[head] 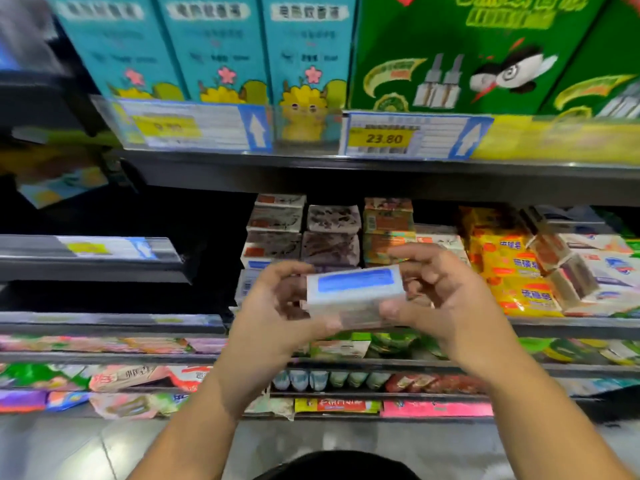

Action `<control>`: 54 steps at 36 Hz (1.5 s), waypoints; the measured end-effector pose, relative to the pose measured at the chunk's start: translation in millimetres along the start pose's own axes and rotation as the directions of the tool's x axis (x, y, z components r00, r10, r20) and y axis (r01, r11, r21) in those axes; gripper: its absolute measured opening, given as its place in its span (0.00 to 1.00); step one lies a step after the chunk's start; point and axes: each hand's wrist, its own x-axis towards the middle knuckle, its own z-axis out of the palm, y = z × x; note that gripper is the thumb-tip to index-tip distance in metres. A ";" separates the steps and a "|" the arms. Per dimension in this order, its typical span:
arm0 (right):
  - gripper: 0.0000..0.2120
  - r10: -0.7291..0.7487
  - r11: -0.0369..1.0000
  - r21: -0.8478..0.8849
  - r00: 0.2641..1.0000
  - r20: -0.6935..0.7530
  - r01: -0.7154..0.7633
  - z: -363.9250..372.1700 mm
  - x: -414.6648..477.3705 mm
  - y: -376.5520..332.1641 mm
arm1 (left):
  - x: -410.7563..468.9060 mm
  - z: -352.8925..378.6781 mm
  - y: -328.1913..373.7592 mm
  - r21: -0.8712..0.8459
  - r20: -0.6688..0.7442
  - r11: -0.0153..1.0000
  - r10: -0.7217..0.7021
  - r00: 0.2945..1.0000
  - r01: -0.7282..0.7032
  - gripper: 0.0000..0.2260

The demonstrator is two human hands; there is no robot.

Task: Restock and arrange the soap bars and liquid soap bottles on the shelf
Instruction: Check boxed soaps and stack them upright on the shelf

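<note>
Soap bar box point(355, 294), white with a blue label, is held in front of the stacked soap boxes point(301, 233), gripped at its ends by left hand point(277, 306) and right hand point(446, 292). Risk: careless insertion could topple the neighbouring stacks.

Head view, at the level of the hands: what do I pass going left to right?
Shelf rail with price tag → left hand → white-and-blue soap box, held by both hands → right hand → yellow soap packs → white soap boxes.
</note>
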 end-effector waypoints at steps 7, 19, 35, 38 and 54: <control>0.10 0.249 0.968 0.032 0.967 -0.060 -0.247 32.7 1.7 0.0 | 9.3 -21.8 10.2 -0.202 0.092 0.948 -0.233 0.968 0.247 0.18; 0.09 0.294 0.951 -0.077 0.954 -0.066 -0.298 45.6 -10.2 14.0 | 14.7 -46.9 -2.1 -0.007 0.303 0.974 -0.215 0.928 0.228 0.14; 0.13 0.089 0.980 -0.186 0.994 0.067 -0.075 54.7 11.8 9.3 | 14.2 -82.5 -32.4 0.468 0.351 0.704 0.407 0.844 -0.534 0.27; 0.17 -0.036 0.940 -0.338 0.999 0.004 0.035 65.6 15.9 17.3 | 12.7 -88.3 -48.5 0.624 0.181 0.720 0.246 0.952 -0.305 0.29; 0.21 -0.083 0.601 -0.779 0.984 0.160 0.178 116.1 65.5 50.8 | 23.1 -97.6 -60.0 0.244 -0.099 0.965 -0.077 0.992 0.099 0.18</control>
